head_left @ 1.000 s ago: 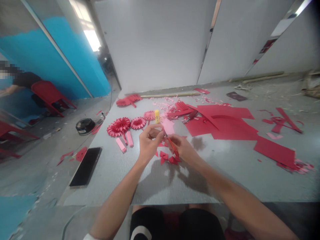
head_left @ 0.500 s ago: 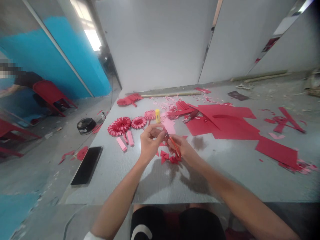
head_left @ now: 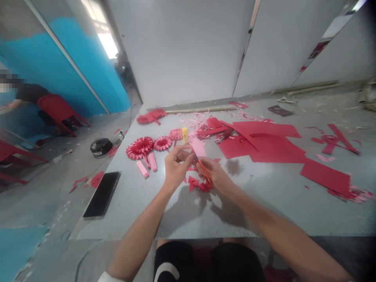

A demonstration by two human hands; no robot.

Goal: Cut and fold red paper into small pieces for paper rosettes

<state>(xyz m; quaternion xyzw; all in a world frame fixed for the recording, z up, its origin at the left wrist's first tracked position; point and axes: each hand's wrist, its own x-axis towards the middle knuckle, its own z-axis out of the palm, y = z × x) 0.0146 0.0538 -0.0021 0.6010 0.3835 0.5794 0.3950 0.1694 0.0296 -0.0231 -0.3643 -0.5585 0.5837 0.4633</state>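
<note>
Orange-handled scissors (head_left: 207, 175) are held in my right hand (head_left: 214, 170), its fingers closed round the handles. My left hand (head_left: 178, 164) pinches thumb and fingers together right at the scissors' blades; whatever it holds there is too small to make out. Below the hands, small folded red paper pieces (head_left: 193, 183) lie on the table. A pink paper piece (head_left: 199, 147) rests just beyond my fingertips, with a yellow glue stick (head_left: 185, 135) standing behind the left hand. To the left lie pleated red and pink paper rosettes (head_left: 140, 147) and two pink folded strips (head_left: 142, 169).
Red paper sheets (head_left: 276, 149) spread over the table's right side, with scraps (head_left: 360, 194) near them. A phone (head_left: 102, 195) lies at the left edge. Beyond it, a black round object (head_left: 101, 147) is on the floor. A person (head_left: 31, 94) sits by a red chair (head_left: 57, 107).
Both hands stay almost in place, the scissors and left-hand pinch nearly the same. The view has shifted very slightly.
</note>
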